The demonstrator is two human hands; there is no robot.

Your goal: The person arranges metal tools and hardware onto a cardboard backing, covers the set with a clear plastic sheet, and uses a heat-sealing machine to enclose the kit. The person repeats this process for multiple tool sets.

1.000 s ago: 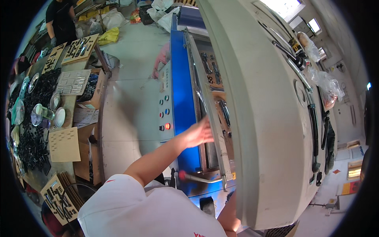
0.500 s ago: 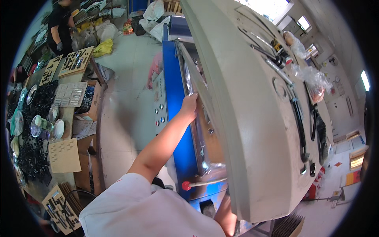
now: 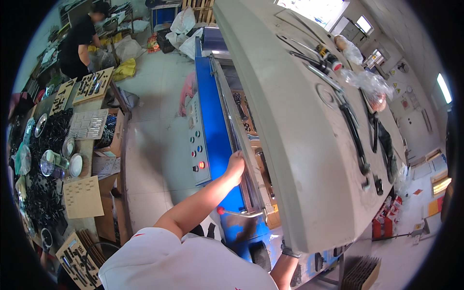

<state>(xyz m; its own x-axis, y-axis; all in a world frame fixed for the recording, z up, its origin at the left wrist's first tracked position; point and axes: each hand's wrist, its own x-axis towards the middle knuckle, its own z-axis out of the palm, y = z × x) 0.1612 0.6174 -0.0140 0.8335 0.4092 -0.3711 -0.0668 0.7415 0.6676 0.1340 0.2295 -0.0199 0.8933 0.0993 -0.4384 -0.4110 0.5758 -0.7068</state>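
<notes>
My left hand (image 3: 236, 167) is closed round the long metal frame (image 3: 248, 179) along the near edge of a blue machine (image 3: 227, 159). Under the machine's large beige hood (image 3: 290, 145), past that frame, lies a brown board (image 3: 266, 176) with wrenches (image 3: 241, 107) and other dark tool parts on it. My right forearm (image 3: 284, 270) reaches up to the hood's lower end, a dark band at its wrist. The hood hides the right hand. A lever with a red knob (image 3: 221, 210) sits below my left hand.
A control panel (image 3: 195, 140) with buttons, one lit red, faces the aisle. Loose tools and a plastic bag (image 3: 369, 87) lie on the hood. Left stands a worktable (image 3: 84, 145) with boards, bowls and dark parts. A co-worker (image 3: 79, 46) leans over at far left.
My left hand, still on the frame, is lower in view. Shiny film seen inside the machine no longer shows; the tool board shows more. A red panel light shows. The co-worker has bent forward.
</notes>
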